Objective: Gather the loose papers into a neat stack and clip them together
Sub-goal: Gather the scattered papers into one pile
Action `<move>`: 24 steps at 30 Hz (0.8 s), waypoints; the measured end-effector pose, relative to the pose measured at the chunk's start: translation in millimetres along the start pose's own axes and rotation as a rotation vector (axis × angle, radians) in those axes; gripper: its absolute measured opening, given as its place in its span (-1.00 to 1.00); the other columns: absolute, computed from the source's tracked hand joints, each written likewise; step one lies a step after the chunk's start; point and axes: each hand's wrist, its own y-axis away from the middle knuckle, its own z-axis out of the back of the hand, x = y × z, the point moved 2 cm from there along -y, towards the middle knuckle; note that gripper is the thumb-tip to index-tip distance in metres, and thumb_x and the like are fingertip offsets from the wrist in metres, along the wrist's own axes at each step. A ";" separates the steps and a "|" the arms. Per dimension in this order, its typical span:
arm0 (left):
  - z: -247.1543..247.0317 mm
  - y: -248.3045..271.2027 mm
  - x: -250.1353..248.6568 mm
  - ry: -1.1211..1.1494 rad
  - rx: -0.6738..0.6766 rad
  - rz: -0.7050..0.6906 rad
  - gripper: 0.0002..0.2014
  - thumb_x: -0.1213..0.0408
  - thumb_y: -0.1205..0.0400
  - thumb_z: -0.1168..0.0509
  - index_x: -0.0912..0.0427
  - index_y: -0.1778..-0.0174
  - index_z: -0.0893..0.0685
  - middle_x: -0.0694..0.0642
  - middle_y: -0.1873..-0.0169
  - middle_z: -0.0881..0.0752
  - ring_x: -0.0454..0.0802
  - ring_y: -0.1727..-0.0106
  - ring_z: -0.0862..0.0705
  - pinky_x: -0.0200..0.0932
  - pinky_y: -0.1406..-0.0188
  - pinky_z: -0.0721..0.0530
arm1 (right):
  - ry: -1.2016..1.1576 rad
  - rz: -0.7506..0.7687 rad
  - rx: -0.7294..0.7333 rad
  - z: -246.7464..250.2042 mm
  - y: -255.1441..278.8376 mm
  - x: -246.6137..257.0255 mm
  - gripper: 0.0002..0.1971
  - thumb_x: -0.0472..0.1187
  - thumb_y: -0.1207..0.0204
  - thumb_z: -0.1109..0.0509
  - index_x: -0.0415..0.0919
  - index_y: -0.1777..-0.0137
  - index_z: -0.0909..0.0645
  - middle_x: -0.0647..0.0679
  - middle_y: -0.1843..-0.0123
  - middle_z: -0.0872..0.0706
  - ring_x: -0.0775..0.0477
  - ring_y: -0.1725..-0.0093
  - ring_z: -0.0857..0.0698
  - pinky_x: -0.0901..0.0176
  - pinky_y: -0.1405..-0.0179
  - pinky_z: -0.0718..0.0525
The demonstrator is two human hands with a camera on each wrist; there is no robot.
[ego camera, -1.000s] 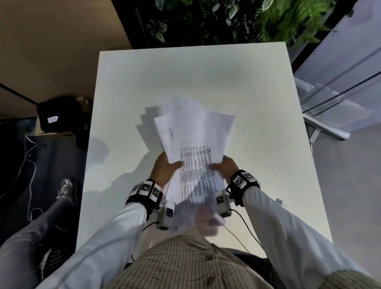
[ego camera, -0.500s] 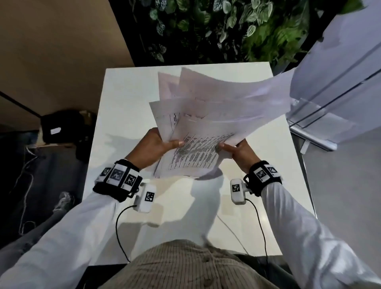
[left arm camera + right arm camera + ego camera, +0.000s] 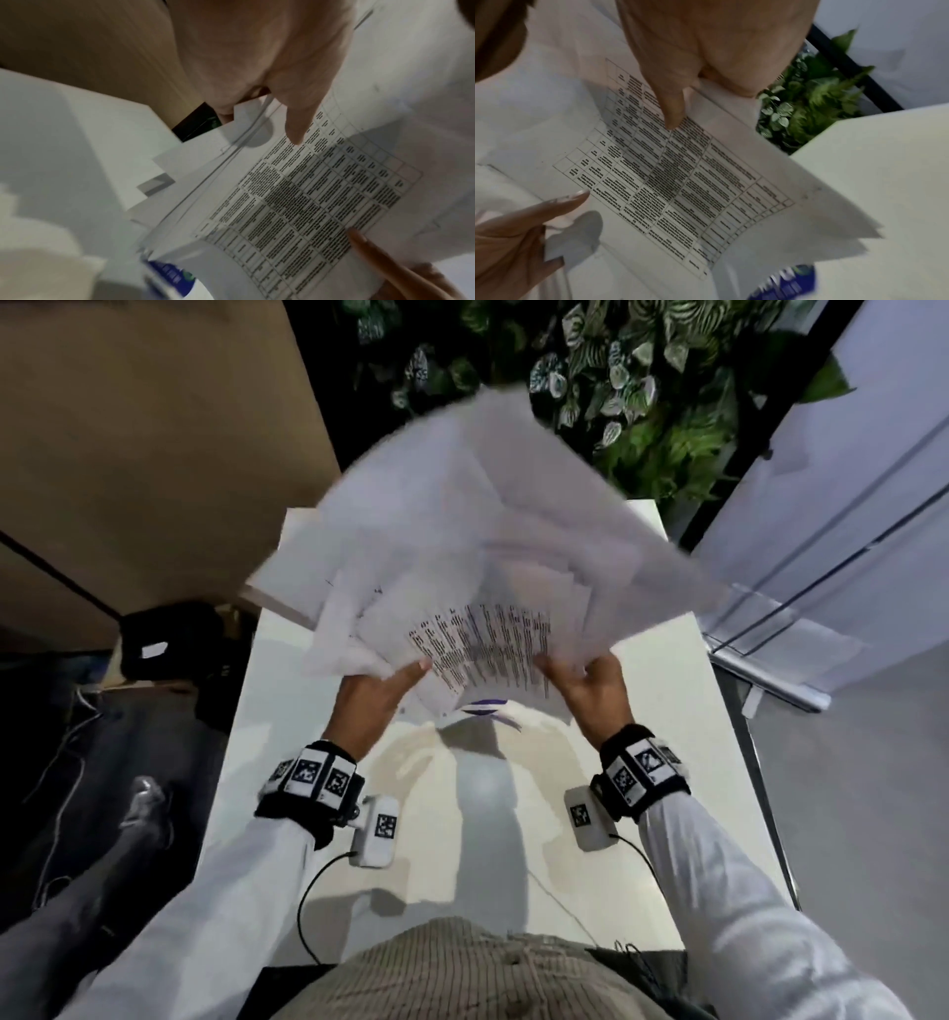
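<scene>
Both hands hold a fanned, uneven bundle of white papers (image 3: 477, 567) in the air above the white table (image 3: 662, 711). The top sheet carries a printed table of text (image 3: 308, 203) (image 3: 680, 182). My left hand (image 3: 380, 690) grips the bundle's near left edge, thumb (image 3: 295, 125) on top and fingers under. On the near right edge my right hand (image 3: 585, 680) grips the same way, its thumb (image 3: 672, 109) pressed on the print. The sheets tilt up and away, blurred at their far ends. A sheet with a blue-printed edge (image 3: 788, 282) hangs at the bottom. No clip is in view.
The table's near part (image 3: 462, 839) lies under my hands with the papers' shadow on it. A wall of green plants (image 3: 642, 377) stands behind the table. A glass partition (image 3: 847, 531) is to the right, a wooden panel (image 3: 154, 428) and a dark bag (image 3: 169, 639) to the left.
The bundle has come off the table and been raised higher, tipping up and away from me. Both hands have kept their grip on its near edge.
</scene>
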 end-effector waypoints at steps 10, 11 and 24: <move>-26.1 0.4 54.5 0.211 -0.047 0.147 -0.42 0.42 -0.62 -0.45 0.23 -0.59 -0.50 0.04 -0.34 -0.70 0.02 -0.37 -0.67 -0.11 -0.45 -0.58 | 0.158 -0.075 -0.070 -15.5 19.3 -33.1 -0.50 0.15 -0.47 -0.47 -0.39 0.20 -0.71 -0.17 0.24 -0.84 -0.27 0.22 -0.78 -0.25 0.16 -0.75; -22.8 0.0 51.7 0.199 -0.058 0.129 -0.41 0.40 -0.61 -0.48 0.21 -0.58 -0.51 0.03 -0.33 -0.70 0.00 -0.34 -0.68 -0.22 -0.33 -0.62 | 0.136 -0.058 -0.060 -12.8 17.2 -30.4 -0.70 0.00 -0.53 -0.51 -0.26 0.23 -0.72 0.04 0.31 -0.82 -0.06 0.30 -0.76 -0.11 0.23 -0.74; -27.8 -6.4 79.6 -0.095 0.054 0.123 -0.91 0.36 -0.65 -0.42 0.29 0.15 -0.71 0.10 0.40 -0.65 -0.05 0.41 -0.55 -0.13 0.28 -0.54 | 0.095 -0.084 0.022 -26.5 31.4 -40.7 -0.87 -0.29 -0.61 -0.47 -0.34 -0.08 -0.74 -0.09 0.07 -0.80 -0.09 0.09 -0.73 0.37 0.22 -0.63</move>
